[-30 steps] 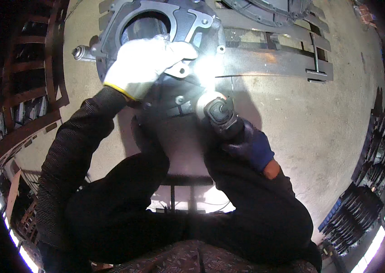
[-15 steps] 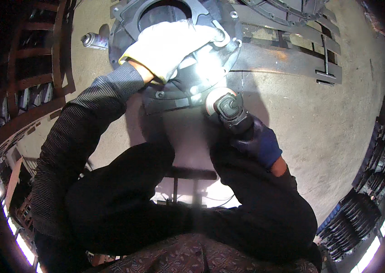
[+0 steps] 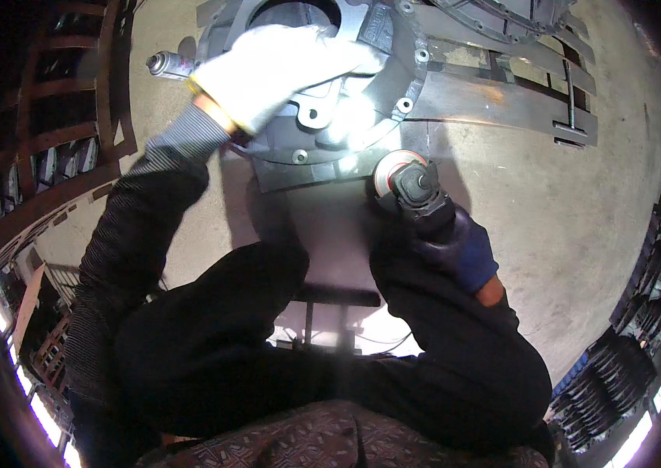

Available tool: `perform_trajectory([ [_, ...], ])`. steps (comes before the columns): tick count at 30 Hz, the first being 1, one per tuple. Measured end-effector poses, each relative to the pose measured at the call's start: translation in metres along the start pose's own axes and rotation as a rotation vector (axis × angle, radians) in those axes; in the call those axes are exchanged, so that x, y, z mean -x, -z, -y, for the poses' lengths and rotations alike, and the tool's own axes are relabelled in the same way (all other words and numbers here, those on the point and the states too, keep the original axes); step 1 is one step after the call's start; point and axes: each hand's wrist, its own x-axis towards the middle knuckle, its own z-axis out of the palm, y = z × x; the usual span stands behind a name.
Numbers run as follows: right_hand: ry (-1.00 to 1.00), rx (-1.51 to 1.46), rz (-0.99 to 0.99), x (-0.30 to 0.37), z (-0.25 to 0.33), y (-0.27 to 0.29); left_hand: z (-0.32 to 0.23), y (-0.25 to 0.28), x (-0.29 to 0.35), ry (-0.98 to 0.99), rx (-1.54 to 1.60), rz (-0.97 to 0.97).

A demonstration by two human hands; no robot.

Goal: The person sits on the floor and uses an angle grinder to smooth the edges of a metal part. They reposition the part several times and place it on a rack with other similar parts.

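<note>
A large round grey metal housing casting (image 3: 381, 97) with bolt holes round its rim and a big central opening lies in front of me. My left hand (image 3: 280, 74), in a white glove with a yellow cuff, rests across it with fingers stretched to the right; glare washes out their detail. In a dark blue glove, my right hand (image 3: 455, 243) is closed round an angle grinder (image 3: 418, 191). The grinder's disc (image 3: 394, 168) is just off the casting's near right edge, apart from it. A bright patch of light falls on the casting between my hands.
A spray can (image 3: 170, 65) lies left of the casting. Flat metal bars (image 3: 494, 97) extend to the right, with a T-shaped metal rod (image 3: 572, 109) at their end. Another casting (image 3: 494, 19) sits at the far right. Brown racks (image 3: 104, 78) stand at left; stacked dark parts (image 3: 607, 386) at right.
The casting appears turned slightly counterclockwise, and a lug with a hole has come out from under my left hand. The whole view has shifted a little; the grinder stays in my right hand.
</note>
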Motion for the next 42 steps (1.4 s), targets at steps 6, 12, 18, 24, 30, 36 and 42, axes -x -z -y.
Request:
perform_trajectory([
  [6, -0.011, -0.048, 0.023, -0.003, -0.007, -0.004, -0.012, -0.029, -0.003, 0.055, -0.023, -0.048],
  [12, -0.007, -0.013, 0.039, -0.004, -0.001, 0.000, 0.009, -0.036, 0.010, -0.068, -0.078, -0.055],
  [18, -0.019, -0.006, 0.045, -0.004, 0.001, -0.004, 0.031, -0.023, 0.019, -0.170, -0.229, -0.047],
  [24, 0.079, 0.107, 0.066, -0.012, -0.002, -0.010, 0.006, -0.032, 0.009, -0.173, -0.194, -0.068],
  [30, 0.138, 0.264, 0.109, -0.025, 0.006, -0.022, -0.014, -0.036, -0.001, 0.027, -0.232, -0.054],
  [36, 0.112, 0.365, 0.126, -0.031, 0.017, -0.029, -0.013, -0.041, 0.001, 0.117, -0.256, -0.107],
  [42, 0.012, 0.395, 0.145, -0.034, 0.035, -0.026, -0.010, -0.041, 0.002, 0.103, -0.224, -0.009],
])
